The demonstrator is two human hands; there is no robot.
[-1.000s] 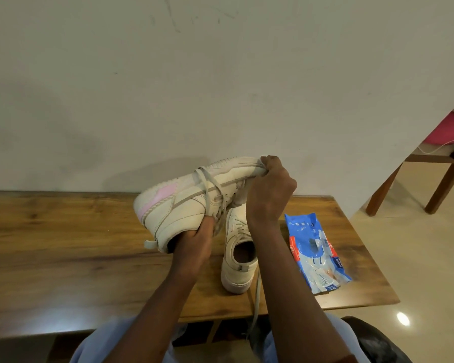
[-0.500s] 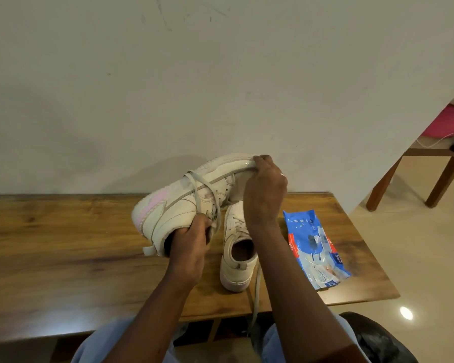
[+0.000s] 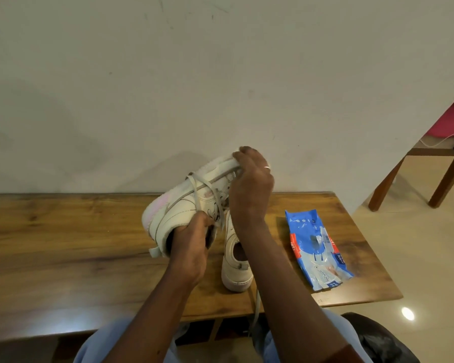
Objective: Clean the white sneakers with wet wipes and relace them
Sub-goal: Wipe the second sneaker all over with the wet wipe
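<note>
Above the wooden surface (image 3: pixel 63 244), just left of the wipes pack (image 3: pixel 316 247): one sneaker (image 3: pixel 184 208) held up, tipped on its side, toe toward the wall. My left hand (image 3: pixel 189 247) is closed around its collar, fingers reaching into the opening. My right hand (image 3: pixel 252 187) is curled over the toe end, pinching the grey lace (image 3: pixel 207 187), which runs loose across the upper; looks like lace work, threading or pulling free, can't tell which. Second sneaker (image 3: pixel 235 260) stands on the surface between held shoe and pack, its lace trailing off the near edge. Pack lies flat; no wipe out in view. Judgement: early. Both shoes still look dingy, wiping not evidently started, relacing of both left.
</note>
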